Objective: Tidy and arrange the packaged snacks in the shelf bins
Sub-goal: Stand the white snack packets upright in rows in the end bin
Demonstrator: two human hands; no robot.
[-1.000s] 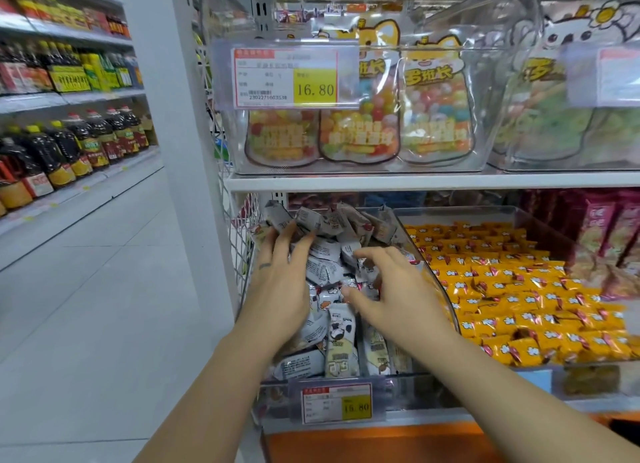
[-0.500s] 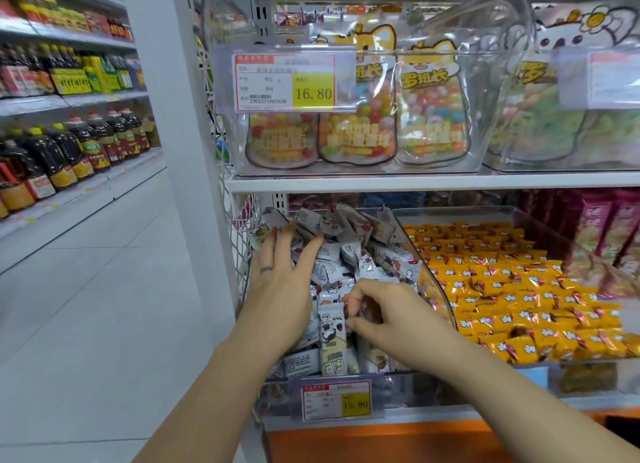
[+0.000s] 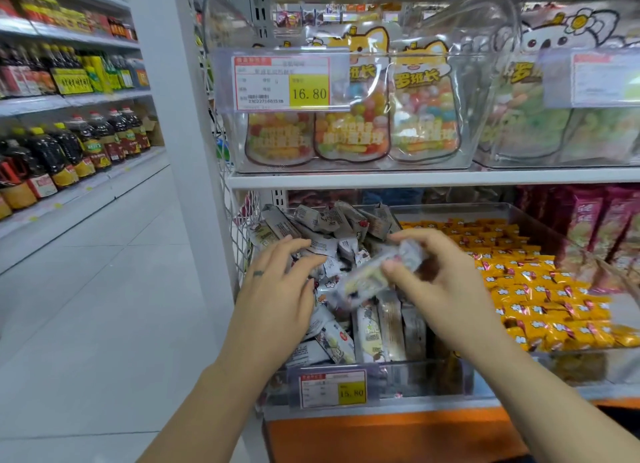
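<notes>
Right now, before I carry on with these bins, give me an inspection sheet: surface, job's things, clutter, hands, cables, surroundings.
Surface: white shelf above; clear bin on the level below.
Job's things: grey snack packs heaped untidily at the back of the bin, a few standing in line at the front; orange snack packs in neat rows in the next bin to the right.
Clutter: nothing seen.
Grippers: left hand open, fingers stretched over the heap; right hand pinches a lifted pack, blurred, above the bin.
Cables: nothing seen.
Surroundings: candy bags in the upper bin, yellow price tag on the bin front, bottles across the aisle.
</notes>
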